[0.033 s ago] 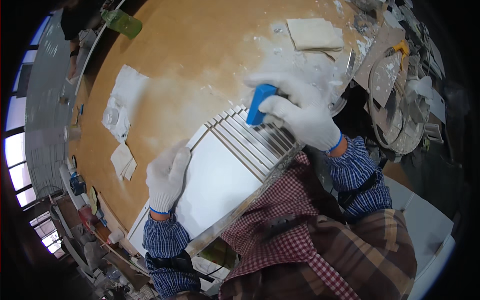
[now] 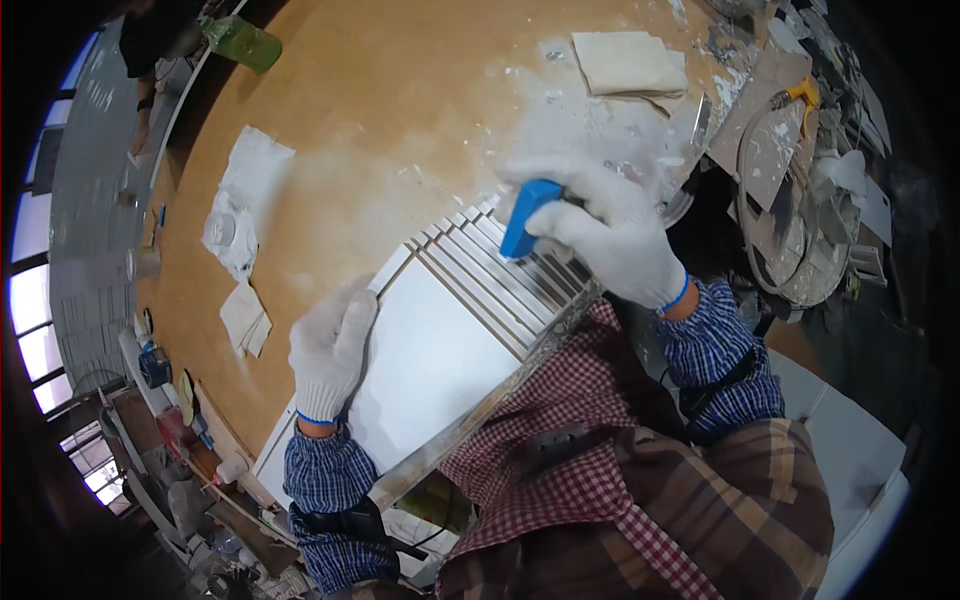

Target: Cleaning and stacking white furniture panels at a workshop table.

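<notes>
My right hand (image 2: pixel 615 235), in a white knit glove, is closed round a blue sanding block (image 2: pixel 530 218). The block stands tilted, its lower end against a row of overlapping white panel edges (image 2: pixel 475 265). On the left, my gloved left hand (image 2: pixel 330 350) grips the edge of the top white panel (image 2: pixel 440 360), thumb over the edge; its other fingers are partly hidden. The panels lie staggered like steps on the near side of the table, close to my apron.
White dust covers part of the brown table (image 2: pixel 400 110). A folded cloth (image 2: pixel 625 65), a crumpled white sheet (image 2: pixel 250 175) and a green bottle (image 2: pixel 243 45) lie on it. At right are a yellow air gun (image 2: pixel 803 95) with hose and piled scraps. Another person's arm (image 2: pixel 143 110) shows far left.
The blue sanding block and my right hand have shifted slightly right and nearer along the panel edges. My left hand stays at the panel, a touch farther left.
</notes>
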`<move>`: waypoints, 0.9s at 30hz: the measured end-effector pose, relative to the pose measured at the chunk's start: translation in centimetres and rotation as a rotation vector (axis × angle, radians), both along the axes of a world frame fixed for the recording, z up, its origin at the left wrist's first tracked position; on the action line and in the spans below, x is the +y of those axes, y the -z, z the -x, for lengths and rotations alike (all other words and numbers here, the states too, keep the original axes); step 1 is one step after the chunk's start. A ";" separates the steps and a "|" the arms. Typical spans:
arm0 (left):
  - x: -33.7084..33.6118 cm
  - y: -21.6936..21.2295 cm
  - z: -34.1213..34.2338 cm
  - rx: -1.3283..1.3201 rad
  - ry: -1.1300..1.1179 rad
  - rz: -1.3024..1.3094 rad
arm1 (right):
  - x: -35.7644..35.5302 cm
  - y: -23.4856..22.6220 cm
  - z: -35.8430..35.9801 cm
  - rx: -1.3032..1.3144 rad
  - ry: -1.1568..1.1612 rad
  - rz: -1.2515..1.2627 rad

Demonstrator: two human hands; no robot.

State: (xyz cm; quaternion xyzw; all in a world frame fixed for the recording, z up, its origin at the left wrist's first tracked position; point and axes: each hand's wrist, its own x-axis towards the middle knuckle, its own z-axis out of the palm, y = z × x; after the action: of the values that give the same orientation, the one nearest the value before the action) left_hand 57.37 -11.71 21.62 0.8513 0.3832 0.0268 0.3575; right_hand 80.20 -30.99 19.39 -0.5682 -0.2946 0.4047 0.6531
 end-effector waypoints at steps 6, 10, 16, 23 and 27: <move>0.4 0.9 0.3 -0.067 0.002 0.009 | -3.8 1.5 2.4 -0.171 -0.038 -0.004; 0.3 1.2 0.5 -0.075 -0.004 0.003 | -3.9 1.8 3.3 -0.190 -0.019 -0.047; 0.4 1.6 0.9 -0.099 -0.036 0.009 | -3.9 2.5 3.9 -0.199 -0.014 -0.073; 0.2 1.2 0.6 -0.076 -0.020 0.002 | -3.6 3.3 4.1 -0.273 0.017 -0.112; 0.3 1.4 0.7 -0.077 -0.018 -0.016 | -3.5 2.9 4.1 -0.363 0.015 -0.092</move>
State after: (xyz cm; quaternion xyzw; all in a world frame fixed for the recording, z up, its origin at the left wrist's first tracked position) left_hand 56.67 -11.40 20.23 0.8488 0.3767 0.0658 0.3650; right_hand 76.15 -34.45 16.48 -0.6035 -0.4215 0.2769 0.6176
